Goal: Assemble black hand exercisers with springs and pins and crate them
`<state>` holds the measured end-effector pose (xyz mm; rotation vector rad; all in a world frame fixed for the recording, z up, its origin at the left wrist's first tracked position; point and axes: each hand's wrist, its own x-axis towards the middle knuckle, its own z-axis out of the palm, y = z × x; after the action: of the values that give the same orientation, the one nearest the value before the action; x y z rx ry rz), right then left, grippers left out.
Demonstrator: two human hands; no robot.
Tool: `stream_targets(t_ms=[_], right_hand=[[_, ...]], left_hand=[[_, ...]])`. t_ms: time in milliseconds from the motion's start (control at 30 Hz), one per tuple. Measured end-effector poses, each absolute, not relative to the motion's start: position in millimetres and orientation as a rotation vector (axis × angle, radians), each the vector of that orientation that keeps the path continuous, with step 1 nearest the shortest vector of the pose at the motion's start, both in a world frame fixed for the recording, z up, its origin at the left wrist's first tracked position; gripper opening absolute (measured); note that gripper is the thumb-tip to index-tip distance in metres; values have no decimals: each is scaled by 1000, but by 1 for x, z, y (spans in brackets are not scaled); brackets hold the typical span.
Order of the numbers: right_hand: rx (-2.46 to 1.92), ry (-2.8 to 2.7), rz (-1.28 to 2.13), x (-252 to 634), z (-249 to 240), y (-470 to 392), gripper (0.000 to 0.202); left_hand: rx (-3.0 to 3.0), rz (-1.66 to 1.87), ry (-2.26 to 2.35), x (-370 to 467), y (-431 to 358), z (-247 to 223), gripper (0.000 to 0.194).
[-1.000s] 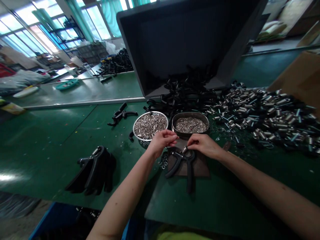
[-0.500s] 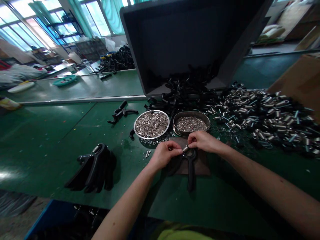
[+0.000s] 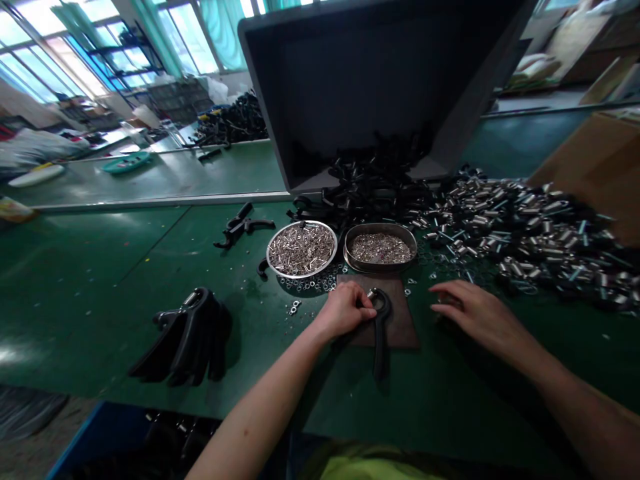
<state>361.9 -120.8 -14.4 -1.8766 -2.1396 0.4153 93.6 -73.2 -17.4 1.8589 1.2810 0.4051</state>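
A black plastic clamp (image 3: 381, 333) with a small metal spring at its top lies on a brown mat (image 3: 407, 320). My left hand (image 3: 345, 309) is closed on the clamp's left side, thumb and fingers pinched together near the spring. Off to the right of the mat, my right hand (image 3: 470, 310) is over the green table with thumb and fingers apart, and nothing shows between them. Behind the mat are a round dish (image 3: 271, 257) of small metal pins and an oval tin (image 3: 383, 268) of tiny metal parts.
Several black clamps (image 3: 190, 340) stand together at the left. A large grey bin (image 3: 265, 113) lies tipped at the back, black parts spilling out. A heap of springs and bolts (image 3: 530, 233) covers the right, beside a cardboard box (image 3: 590, 167). Loose nuts (image 3: 295, 307) lie near the dish.
My right hand has left the spring and moved right, off the mat, with its fingers parting. My left hand has shifted slightly right and down along the clamp.
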Motion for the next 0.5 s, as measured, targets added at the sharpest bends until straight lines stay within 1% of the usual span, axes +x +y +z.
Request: stream_targets(t_ms=[100,167,233,333,367,400,500], right_hand=[[-2112,-2093,73,408,-38,-164,39],[-2192,-2011,22,424,-48,-182,34],[-2217,-1888,126,424,-45,-188,29],[-2121,-1683,441,394,-12,-184,24],[-2037,-1617,547,380,2,-181,25],[-1921,-1560,635,364,16,-177,32],[-1674,-1481,582,326,40,-166,45]], left_hand=[[1794,351,1278,94,-68,-20,14],[1765,371,1264,94,-66,-23,17],[1736,395,1260,94,-65,-26,20],[1697,430,1262,95,-66,-29,23],[1687,439,1263,95,-67,-29,24],[1678,443,1263,95,-67,-29,25],[1656,441,1262,96,-68,-27,27]])
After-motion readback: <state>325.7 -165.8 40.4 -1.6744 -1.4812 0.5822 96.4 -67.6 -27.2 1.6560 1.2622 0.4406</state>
